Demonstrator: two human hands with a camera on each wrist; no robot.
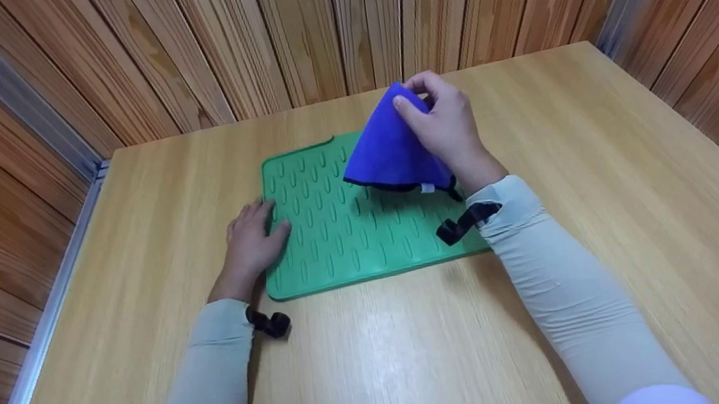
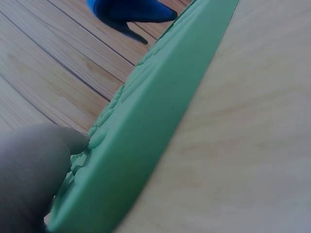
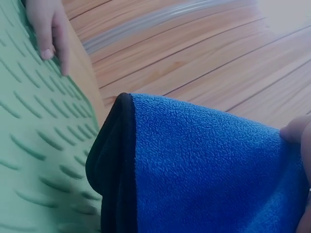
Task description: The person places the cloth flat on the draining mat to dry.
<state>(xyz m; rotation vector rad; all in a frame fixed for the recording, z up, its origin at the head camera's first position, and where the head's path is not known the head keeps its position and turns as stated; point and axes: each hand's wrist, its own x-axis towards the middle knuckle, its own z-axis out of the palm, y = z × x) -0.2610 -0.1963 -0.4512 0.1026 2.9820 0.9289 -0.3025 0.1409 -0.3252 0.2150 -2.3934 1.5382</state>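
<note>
A blue cloth (image 1: pixel 387 147) with a dark edge and a small white tag hangs from my right hand (image 1: pixel 449 119), which pinches it near its top between thumb and fingers. Its lower edge hangs over a green mat (image 1: pixel 318 255) covered in raised oval ridges. Fuzzy towelling shows on the cloth (image 3: pixel 204 160) in the right wrist view. My left hand (image 1: pixel 254 239) rests at the mat's left edge, fingers spread and thumb on the ridged surface. From the left wrist, the thumb (image 2: pixel 77 141) lies against the ridges above the mat's thick side.
The mat lies on a light wooden table (image 1: pixel 379 364). Wood-plank walls (image 1: pixel 311 29) stand behind and at both sides, with a metal strip along the left. Each wrist wears a black strap with a small camera, the left one (image 1: pixel 271 324) close above the table.
</note>
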